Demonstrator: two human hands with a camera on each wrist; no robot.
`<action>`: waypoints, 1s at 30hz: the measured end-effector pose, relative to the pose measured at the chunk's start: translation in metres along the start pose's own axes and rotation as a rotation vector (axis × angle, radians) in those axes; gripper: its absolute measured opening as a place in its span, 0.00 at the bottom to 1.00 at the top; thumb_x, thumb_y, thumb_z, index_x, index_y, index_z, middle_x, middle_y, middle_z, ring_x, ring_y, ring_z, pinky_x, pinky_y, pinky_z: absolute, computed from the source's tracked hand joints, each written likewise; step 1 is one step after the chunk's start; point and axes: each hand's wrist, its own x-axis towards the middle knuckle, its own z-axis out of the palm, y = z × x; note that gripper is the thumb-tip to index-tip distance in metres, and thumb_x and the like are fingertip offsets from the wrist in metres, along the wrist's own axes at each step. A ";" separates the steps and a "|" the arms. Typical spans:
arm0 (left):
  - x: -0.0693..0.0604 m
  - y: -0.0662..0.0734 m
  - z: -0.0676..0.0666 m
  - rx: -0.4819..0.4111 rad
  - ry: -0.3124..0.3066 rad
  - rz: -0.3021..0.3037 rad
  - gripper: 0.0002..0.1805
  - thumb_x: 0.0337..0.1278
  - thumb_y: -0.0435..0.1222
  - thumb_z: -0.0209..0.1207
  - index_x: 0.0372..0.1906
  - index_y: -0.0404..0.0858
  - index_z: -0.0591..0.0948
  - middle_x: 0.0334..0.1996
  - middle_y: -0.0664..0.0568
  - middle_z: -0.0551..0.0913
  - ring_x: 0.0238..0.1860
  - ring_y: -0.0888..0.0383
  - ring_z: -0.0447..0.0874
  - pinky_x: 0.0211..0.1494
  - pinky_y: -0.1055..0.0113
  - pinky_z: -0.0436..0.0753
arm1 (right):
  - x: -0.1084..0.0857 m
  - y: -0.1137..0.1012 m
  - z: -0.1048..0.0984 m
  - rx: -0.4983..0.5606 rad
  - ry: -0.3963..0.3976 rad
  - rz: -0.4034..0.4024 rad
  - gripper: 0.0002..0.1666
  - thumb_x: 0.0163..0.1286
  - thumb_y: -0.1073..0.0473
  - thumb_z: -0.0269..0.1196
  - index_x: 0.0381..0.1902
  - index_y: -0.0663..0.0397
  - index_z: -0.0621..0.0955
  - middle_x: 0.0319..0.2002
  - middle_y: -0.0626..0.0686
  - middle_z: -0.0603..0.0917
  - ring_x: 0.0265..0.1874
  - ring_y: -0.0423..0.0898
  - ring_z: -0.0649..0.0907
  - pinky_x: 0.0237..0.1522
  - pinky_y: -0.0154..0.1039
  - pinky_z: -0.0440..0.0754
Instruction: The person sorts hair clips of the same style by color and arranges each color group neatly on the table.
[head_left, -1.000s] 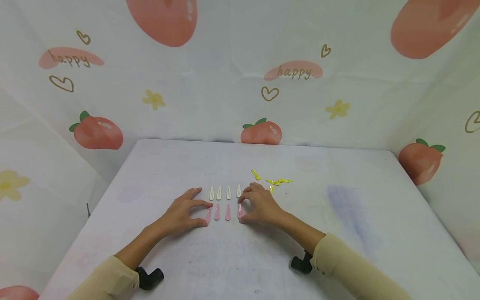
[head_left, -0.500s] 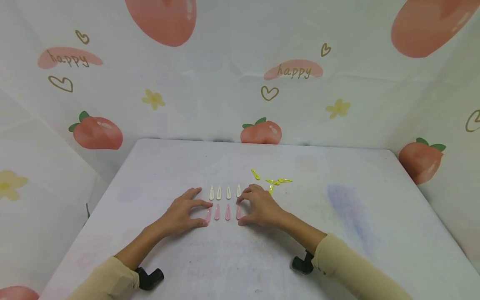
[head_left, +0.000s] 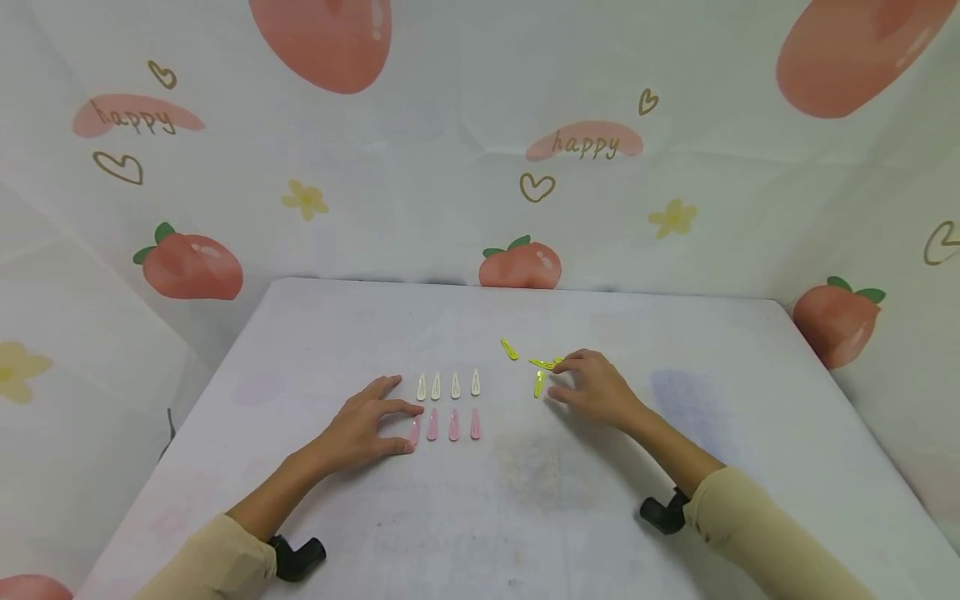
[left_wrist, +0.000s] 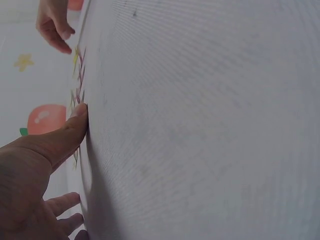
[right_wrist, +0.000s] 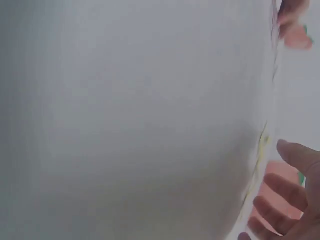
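Near centre lie white clips [head_left: 455, 386], pink clips [head_left: 453, 425], yellow clips [head_left: 539, 383] (four each).

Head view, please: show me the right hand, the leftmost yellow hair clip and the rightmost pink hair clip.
Right hand [head_left: 597, 388]: head view, back of the hand.
Leftmost yellow hair clip [head_left: 509, 348]: head view, middle of its body.
Rightmost pink hair clip [head_left: 476, 425]: head view, middle of its body.

Yellow clips [head_left: 539, 384] glossy; backdrop [head_left: 420, 167] matt, cloth-like, creased.
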 end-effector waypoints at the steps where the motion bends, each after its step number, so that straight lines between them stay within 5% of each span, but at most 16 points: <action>1: 0.000 0.000 0.000 -0.001 0.000 -0.003 0.25 0.45 0.46 0.75 0.53 0.49 0.87 0.71 0.35 0.65 0.73 0.32 0.55 0.66 0.30 0.59 | 0.000 0.006 -0.003 -0.007 0.010 0.014 0.18 0.62 0.54 0.71 0.47 0.58 0.87 0.49 0.58 0.83 0.55 0.59 0.76 0.57 0.58 0.74; 8: 0.000 -0.003 0.002 0.003 0.010 0.001 0.25 0.45 0.45 0.76 0.53 0.50 0.86 0.71 0.35 0.66 0.73 0.31 0.55 0.66 0.30 0.60 | 0.002 0.033 -0.012 -0.058 0.054 0.057 0.16 0.62 0.58 0.70 0.44 0.63 0.88 0.41 0.60 0.84 0.45 0.58 0.80 0.49 0.56 0.77; 30: -0.001 -0.002 0.004 0.051 0.012 0.045 0.28 0.46 0.44 0.75 0.57 0.48 0.84 0.70 0.36 0.67 0.73 0.33 0.56 0.67 0.32 0.59 | 0.025 0.040 -0.006 -0.079 0.041 0.107 0.31 0.58 0.47 0.74 0.53 0.62 0.84 0.51 0.64 0.80 0.54 0.62 0.75 0.56 0.59 0.74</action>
